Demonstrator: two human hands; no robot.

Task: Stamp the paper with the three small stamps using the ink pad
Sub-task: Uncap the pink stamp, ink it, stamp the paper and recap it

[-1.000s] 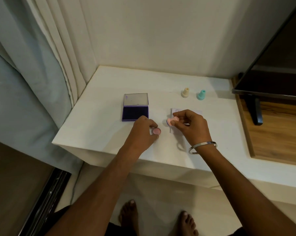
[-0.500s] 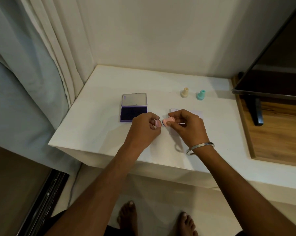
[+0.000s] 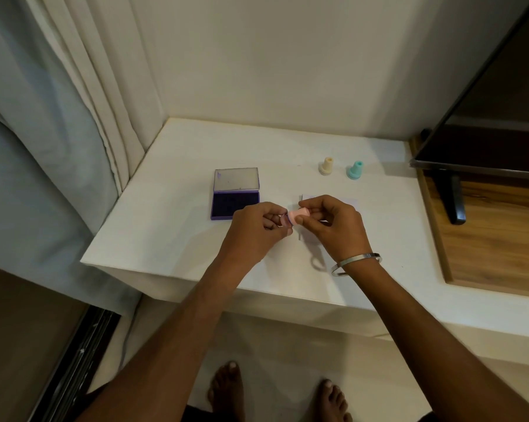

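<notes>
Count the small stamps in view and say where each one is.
3. The cream stamp and teal stamp stand side by side at the back of the table; the pink stamp is held between both hands.

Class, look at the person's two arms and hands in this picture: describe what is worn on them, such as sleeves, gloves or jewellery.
Both forearms are bare, with no sleeves in view, and neither hand wears a glove. The right hand has a plain, thin silver metal bangle hanging loosely around its wrist. The left hand and its wrist carry nothing. No rings or watch can be seen on the fingers or wrists.
</notes>
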